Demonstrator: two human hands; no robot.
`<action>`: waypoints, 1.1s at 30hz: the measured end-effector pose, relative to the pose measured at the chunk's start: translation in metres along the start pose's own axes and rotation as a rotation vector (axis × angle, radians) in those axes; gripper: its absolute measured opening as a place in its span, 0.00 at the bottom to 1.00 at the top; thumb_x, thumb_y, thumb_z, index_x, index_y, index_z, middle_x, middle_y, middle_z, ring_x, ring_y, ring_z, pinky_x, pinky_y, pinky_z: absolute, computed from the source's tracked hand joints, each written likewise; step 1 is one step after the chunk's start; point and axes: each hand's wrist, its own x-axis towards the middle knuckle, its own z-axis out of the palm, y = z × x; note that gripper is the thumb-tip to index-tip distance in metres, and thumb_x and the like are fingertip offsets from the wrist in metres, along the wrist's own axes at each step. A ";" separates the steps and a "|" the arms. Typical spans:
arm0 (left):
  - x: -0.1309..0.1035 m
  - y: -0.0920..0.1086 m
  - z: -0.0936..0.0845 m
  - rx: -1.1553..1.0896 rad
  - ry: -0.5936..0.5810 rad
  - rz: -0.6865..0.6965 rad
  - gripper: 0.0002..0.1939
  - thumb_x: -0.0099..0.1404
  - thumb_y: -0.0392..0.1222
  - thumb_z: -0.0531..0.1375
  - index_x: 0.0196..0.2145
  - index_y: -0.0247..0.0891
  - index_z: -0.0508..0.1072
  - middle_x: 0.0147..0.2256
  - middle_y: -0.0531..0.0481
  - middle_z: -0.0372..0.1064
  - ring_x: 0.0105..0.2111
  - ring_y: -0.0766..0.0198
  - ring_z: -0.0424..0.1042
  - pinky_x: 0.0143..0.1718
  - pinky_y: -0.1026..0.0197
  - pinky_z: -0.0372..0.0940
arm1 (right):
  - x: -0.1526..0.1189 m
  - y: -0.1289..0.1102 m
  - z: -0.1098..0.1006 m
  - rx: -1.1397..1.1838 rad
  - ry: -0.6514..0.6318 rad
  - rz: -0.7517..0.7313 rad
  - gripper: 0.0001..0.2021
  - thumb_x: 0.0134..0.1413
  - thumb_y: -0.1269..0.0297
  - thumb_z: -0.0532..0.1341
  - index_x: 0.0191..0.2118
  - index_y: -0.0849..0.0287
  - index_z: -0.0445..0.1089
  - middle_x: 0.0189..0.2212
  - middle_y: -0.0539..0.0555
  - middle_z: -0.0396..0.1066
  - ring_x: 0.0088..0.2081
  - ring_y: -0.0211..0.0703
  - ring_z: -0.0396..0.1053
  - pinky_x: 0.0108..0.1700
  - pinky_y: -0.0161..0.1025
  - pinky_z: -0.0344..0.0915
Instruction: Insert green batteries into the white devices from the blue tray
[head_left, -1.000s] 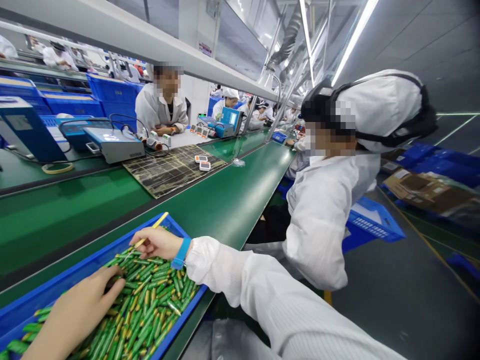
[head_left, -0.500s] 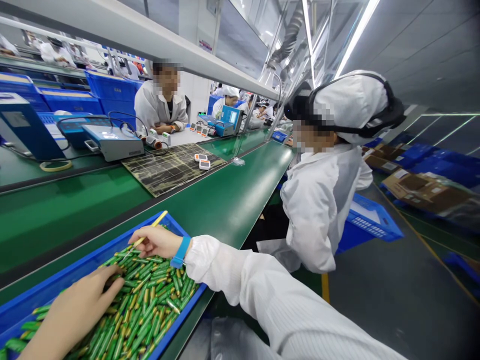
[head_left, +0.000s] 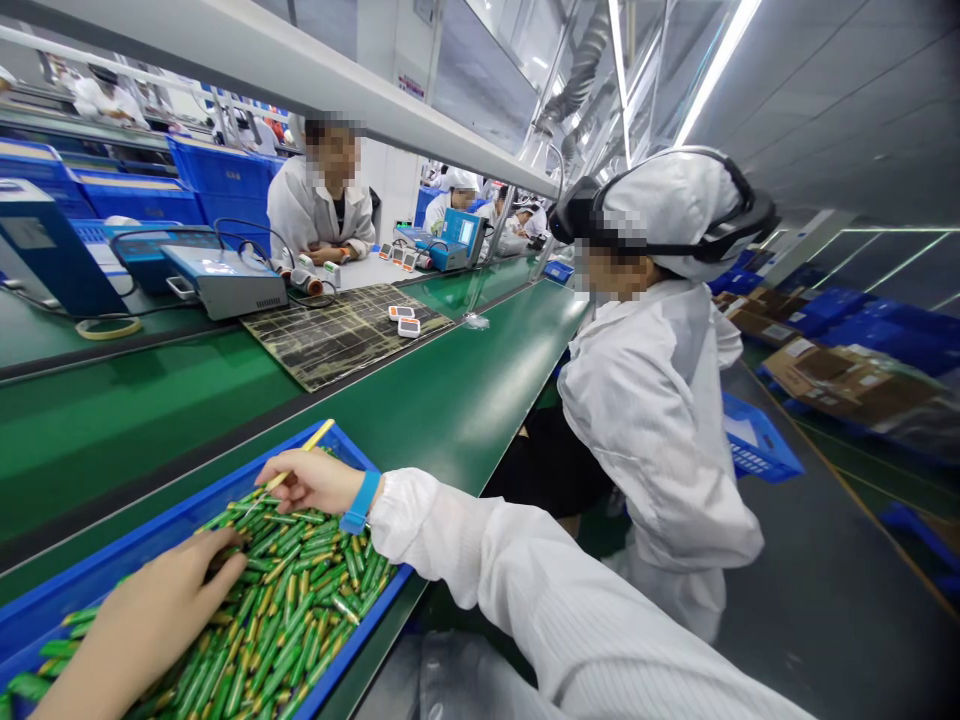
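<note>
A blue tray (head_left: 169, 533) holds a heap of small green cylinders (head_left: 262, 620) with yellowish ends. Over its far part, my right hand (head_left: 311, 480) pinches a thin yellow-handled tool (head_left: 319, 436), whose pointed tip reaches down to the cylinders. A blue band circles the right wrist. My left hand (head_left: 161, 605) rests low over the heap at the left, palm down, fingers bent and thumb apart from them. Its fingertips are partly hidden among the cylinders, and nothing can be seen in its grasp.
A person (head_left: 652, 380) in white stands close at the right, beside the green bench (head_left: 450, 400). Across it another person (head_left: 322, 205) leans near blue instruments (head_left: 225, 275). A dark mat (head_left: 337, 335) bears small white-orange devices (head_left: 405, 322). A blue crate (head_left: 761, 440) is behind at right.
The person at the right has leaned forward and turned slightly, the head shifting left. My two hands and the yellow tool are nearly where they were.
</note>
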 end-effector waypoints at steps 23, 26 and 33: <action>0.001 -0.002 0.002 -0.030 0.047 0.010 0.30 0.63 0.55 0.42 0.51 0.39 0.72 0.53 0.42 0.73 0.52 0.47 0.73 0.55 0.48 0.64 | 0.002 0.002 0.000 0.006 -0.010 -0.014 0.14 0.48 0.75 0.60 0.16 0.60 0.62 0.10 0.43 0.55 0.13 0.27 0.44 0.18 0.26 0.62; 0.001 -0.002 0.002 -0.031 0.027 0.007 0.31 0.63 0.55 0.41 0.52 0.37 0.71 0.54 0.41 0.72 0.53 0.47 0.72 0.57 0.47 0.62 | 0.003 0.003 -0.001 -0.002 -0.010 -0.007 0.13 0.47 0.75 0.60 0.16 0.60 0.61 0.09 0.43 0.55 0.13 0.27 0.44 0.18 0.26 0.62; 0.001 -0.002 0.002 -0.024 0.013 0.005 0.32 0.63 0.55 0.39 0.53 0.36 0.70 0.55 0.40 0.70 0.53 0.47 0.72 0.58 0.47 0.61 | 0.002 0.001 0.000 -0.005 -0.010 -0.004 0.12 0.46 0.74 0.60 0.16 0.60 0.62 0.10 0.43 0.55 0.13 0.27 0.44 0.18 0.27 0.61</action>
